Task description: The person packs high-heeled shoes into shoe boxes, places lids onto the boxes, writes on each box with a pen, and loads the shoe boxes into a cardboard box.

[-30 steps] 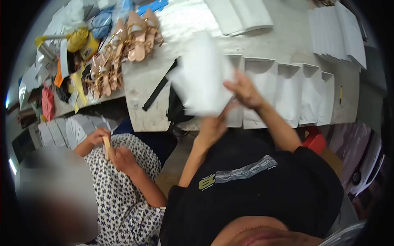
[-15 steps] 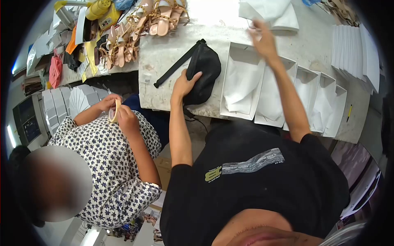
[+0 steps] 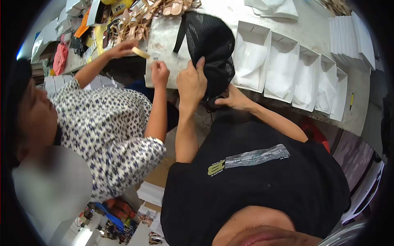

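Observation:
A black bag (image 3: 211,45) with a mesh-like face stands tilted at the front edge of the table, its strap (image 3: 180,37) hanging off the left side. My left hand (image 3: 193,82) is closed on the bag's lower left side, thumb pointing up along the fabric. At the bag's bottom end, my right hand (image 3: 236,98) is against it, thumb apart and the other fingers partly hidden behind the fabric. Close by on the right, the nearest open white box (image 3: 264,76) holds white paper (image 3: 249,61).
More open white boxes (image 3: 294,84) with paper run rightward. Stacked white pieces (image 3: 349,39), a yellow pen (image 3: 351,101) and white sheets (image 3: 275,9) lie farther off. Sandals (image 3: 164,8) crowd the back left. At left, a co-worker (image 3: 111,106) handles a tape roll (image 3: 141,52).
My right hand has come back from the white sheets to the bag's lower end. The bag is raised and turned. The co-worker's hands have moved forward toward the table with the tape.

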{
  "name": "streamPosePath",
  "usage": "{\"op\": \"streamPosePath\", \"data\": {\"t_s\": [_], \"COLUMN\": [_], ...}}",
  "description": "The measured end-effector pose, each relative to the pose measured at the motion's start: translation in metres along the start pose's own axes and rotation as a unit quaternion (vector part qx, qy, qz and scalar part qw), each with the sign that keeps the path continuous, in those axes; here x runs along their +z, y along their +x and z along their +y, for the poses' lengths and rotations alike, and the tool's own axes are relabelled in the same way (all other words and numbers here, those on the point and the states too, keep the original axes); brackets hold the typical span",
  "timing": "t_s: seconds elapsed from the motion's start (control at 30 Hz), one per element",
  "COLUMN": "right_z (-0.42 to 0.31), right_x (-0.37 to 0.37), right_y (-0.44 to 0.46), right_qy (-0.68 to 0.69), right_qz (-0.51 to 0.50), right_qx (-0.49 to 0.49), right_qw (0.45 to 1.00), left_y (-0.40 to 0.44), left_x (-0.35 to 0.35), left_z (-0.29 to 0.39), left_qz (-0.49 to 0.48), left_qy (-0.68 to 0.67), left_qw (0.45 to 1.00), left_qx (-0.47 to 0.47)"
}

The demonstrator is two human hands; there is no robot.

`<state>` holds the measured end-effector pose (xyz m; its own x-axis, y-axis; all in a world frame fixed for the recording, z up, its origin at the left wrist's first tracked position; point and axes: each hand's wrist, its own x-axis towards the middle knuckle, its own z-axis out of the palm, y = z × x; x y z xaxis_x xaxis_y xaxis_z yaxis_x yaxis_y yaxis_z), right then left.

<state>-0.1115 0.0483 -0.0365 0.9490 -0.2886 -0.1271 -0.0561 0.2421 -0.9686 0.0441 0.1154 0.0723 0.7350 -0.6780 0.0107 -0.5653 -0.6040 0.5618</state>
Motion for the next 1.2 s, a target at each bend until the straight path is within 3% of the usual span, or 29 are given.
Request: {"op": "streamPosePath", "data": {"t_s": [0.03,0.1,0.2,0.27,0.37,0.4,0.5,0.53,0.6,0.67,0.7,0.77,0.93,1.0,1.07,1.13,1.2], "right_z": [0.001,-0.034,-0.047,-0.052,-0.089,-0.089,-0.128,-0.13,-0.127,-0.119,-0.115,-0.105,-0.105,-0.092,-0.069,-0.043,-0.014], "right_x": [0.004,-0.005,-0.013,-0.021,-0.021,-0.022,-0.012,-0.016,-0.029,-0.037,-0.038,-0.033,0.037,0.087,0.138,0.176,0.191], "right_y": [-0.009,-0.035,-0.063,-0.096,-0.155,-0.171,-0.218,-0.227,-0.232,-0.229,-0.229,-0.229,-0.2,-0.188,-0.193,-0.201,-0.211], "right_qy": [0.094,0.177,0.378,0.411,0.351,0.338,0.359,0.35,0.335,0.313,0.299,0.265,0.1,0.019,-0.064,-0.182,-0.219], "right_qz": [0.028,-0.006,-0.075,-0.109,-0.08,-0.152,-0.286,-0.307,-0.346,-0.379,-0.394,-0.42,-0.462,-0.498,-0.537,-0.593,-0.638], "right_qx": [-0.054,0.008,-0.079,-0.063,0.088,0.024,-0.073,-0.051,0.011,0.094,0.133,0.217,0.41,0.45,0.478,0.463,0.455], "right_qw": [0.994,0.984,0.919,0.903,0.929,0.929,0.885,0.884,0.877,0.866,0.859,0.84,0.78,0.741,0.692,0.634,0.581], "left_y": [-0.016,-0.051,-0.112,-0.157,-0.223,-0.244,-0.312,-0.34,-0.371,-0.388,-0.393,-0.426,-0.557,-0.62,-0.691,-0.744,-0.742], "left_x": [-0.01,-0.032,-0.048,-0.046,-0.044,-0.049,-0.046,-0.045,-0.061,-0.055,-0.046,-0.026,0.02,0.024,0.05,0.08,0.079], "left_z": [0.018,0.052,0.101,0.109,0.141,0.147,0.142,0.122,0.096,0.077,0.065,0.038,-0.027,-0.012,-0.011,0.007,0.059], "left_qz": [0.04,0.127,0.218,0.191,0.217,0.218,0.213,0.174,0.237,0.352,0.435,0.492,0.411,0.382,0.276,0.155,-0.016], "left_qy": [-0.026,-0.073,-0.268,-0.345,-0.434,-0.462,-0.469,-0.429,-0.277,-0.169,-0.136,-0.127,-0.274,-0.377,-0.277,-0.188,-0.244], "left_qw": [0.999,0.989,0.938,0.918,0.869,0.852,0.856,0.886,0.931,0.921,0.89,0.861,0.856,0.756,0.757,0.797,0.716], "left_qx": [0.002,0.007,0.019,-0.041,-0.092,-0.112,-0.054,0.003,-0.026,-0.014,0.022,0.021,-0.153,-0.374,-0.524,-0.552,-0.654]}}
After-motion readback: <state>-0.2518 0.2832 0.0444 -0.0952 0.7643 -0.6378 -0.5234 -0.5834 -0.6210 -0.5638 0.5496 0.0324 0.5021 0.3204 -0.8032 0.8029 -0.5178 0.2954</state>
